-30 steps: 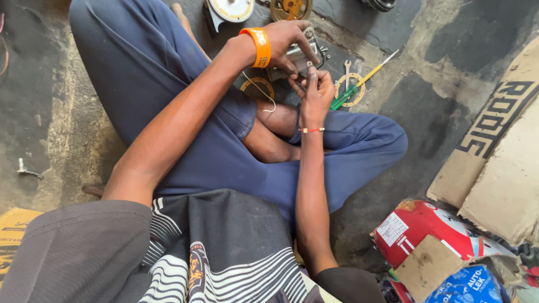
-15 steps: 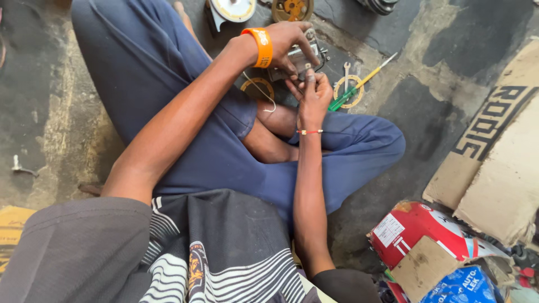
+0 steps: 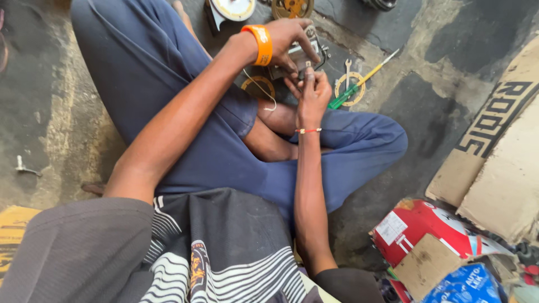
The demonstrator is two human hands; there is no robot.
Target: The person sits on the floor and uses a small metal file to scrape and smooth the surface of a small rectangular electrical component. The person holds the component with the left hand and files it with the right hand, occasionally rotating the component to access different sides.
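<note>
A: Setting first. We sit cross-legged on a stained concrete floor (image 3: 67, 112), dark patches and pale streaks all over it. Blue trousers (image 3: 168, 84), striped shirt (image 3: 224, 258) at the bottom edge of the view.

B: And the work piece?

A: A small grey metal part (image 3: 297, 56), boxy, held above the floor just past our knees, near the top centre of the view. We cannot tell what kind of part it is; our fingers cover much of it.

B: Grip, left side?

A: Left hand (image 3: 289, 39) reaches over from above, fingers curled down and closed around the part. An orange wristband (image 3: 260, 45) sits on that wrist.

B: Right side?

A: Right hand (image 3: 311, 95) comes up from below, fingertips pinched together against the part's lower edge. Whether they hold something small of their own, we cannot tell. A thin red thread (image 3: 307, 131) circles that wrist.

B: Around it?

A: A pale wire (image 3: 264, 92) hangs looped under the left wrist. Beneath the hands lie two brass-coloured rings: one (image 3: 258, 87) by our knee, one (image 3: 349, 90) to the right. On the second ring lie a small spanner (image 3: 348, 67) and a screwdriver (image 3: 365, 76) with a green and yellow handle.

B: Farther out?

A: A white dial (image 3: 233, 8) and a brass gear (image 3: 292, 7) at the top edge. Cardboard (image 3: 505, 168) on the right, with a red carton (image 3: 421, 224) and a blue bag (image 3: 466, 286) below it. A small bolt (image 3: 22, 167) lies well apart on the left.
</note>
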